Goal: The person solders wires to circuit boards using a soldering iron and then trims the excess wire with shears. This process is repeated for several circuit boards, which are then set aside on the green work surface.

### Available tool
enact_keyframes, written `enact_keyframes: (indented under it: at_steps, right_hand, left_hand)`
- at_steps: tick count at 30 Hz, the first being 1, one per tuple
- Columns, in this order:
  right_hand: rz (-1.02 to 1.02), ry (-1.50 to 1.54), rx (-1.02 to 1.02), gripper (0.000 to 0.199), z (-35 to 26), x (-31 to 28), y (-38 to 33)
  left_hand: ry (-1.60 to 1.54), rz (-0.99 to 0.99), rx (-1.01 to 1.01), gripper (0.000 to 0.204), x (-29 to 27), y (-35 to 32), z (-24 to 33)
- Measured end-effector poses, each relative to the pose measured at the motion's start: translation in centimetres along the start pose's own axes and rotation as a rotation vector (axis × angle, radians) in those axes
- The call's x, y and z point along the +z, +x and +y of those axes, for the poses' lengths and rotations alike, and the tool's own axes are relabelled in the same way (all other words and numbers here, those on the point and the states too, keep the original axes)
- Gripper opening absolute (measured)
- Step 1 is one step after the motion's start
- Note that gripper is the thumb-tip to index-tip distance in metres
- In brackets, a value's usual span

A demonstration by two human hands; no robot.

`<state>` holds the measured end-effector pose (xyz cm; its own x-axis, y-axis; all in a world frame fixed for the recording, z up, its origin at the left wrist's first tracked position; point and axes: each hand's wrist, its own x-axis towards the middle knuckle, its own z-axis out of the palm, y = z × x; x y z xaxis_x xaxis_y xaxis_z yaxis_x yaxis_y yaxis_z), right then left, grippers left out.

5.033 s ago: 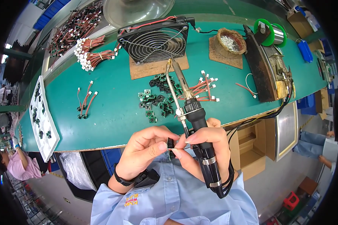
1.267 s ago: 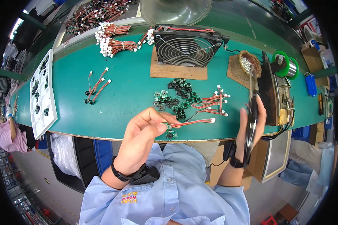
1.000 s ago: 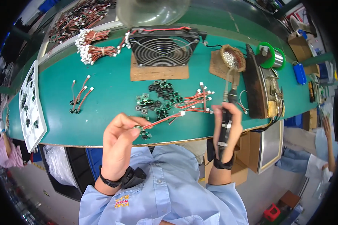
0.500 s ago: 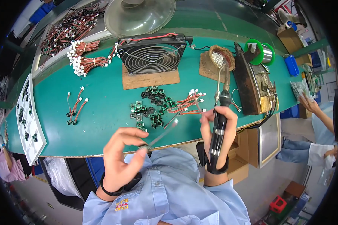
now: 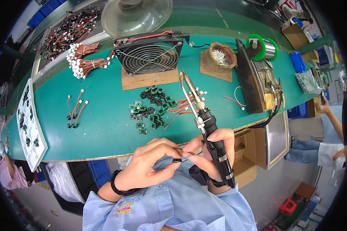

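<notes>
My left hand (image 5: 148, 163) pinches a small black-and-green circuit board (image 5: 177, 160) between thumb and fingertips, just in front of the table edge. Against it, my right hand (image 5: 216, 154) has its thumb and forefinger at a thin wire (image 5: 189, 153). That same hand grips a black soldering iron (image 5: 211, 127) with a solder feed tube; its tip points up and away over the table. Beyond the hands lie a pile of small circuit boards (image 5: 154, 100) and a bunch of red and black wires with white connectors (image 5: 187, 104).
A black fan (image 5: 150, 56) stands on a wooden board at the back. Right of it are a bowl of solder bits (image 5: 221, 57), a solder spool (image 5: 269, 50) and a metal soldering stand (image 5: 254, 77). A white tray (image 5: 36, 142) holds boards at left. Another person's hand (image 5: 324, 106) shows far right.
My hands have come together at the table edge. The soldering iron has moved from the bowl toward me and left. The board is now held close to the right fingers.
</notes>
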<state>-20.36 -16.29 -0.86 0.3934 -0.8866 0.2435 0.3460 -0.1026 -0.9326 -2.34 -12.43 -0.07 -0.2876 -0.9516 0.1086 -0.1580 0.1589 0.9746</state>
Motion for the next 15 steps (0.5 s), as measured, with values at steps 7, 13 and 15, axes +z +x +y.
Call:
enact_keyframes:
  at_steps: [7, 13, 15]
  right_hand:
    - [0.130, 0.041, 0.009, 0.052, 0.3, 1.0, 0.5]
    - [0.422, 0.049, -0.063, 0.053, -0.3, 0.3, 1.0]
    - [0.386, -0.029, -0.072, 0.052, -0.6, 0.1, 1.0]
  left_hand:
    - [0.125, 0.082, 0.060, 0.018, 1.2, -0.1, 0.6]
    - [0.147, 0.219, 0.011, 0.014, -0.5, -1.7, 0.6]
    - [-0.071, 0.349, -0.186, 0.016, -0.9, -2.5, 0.6]
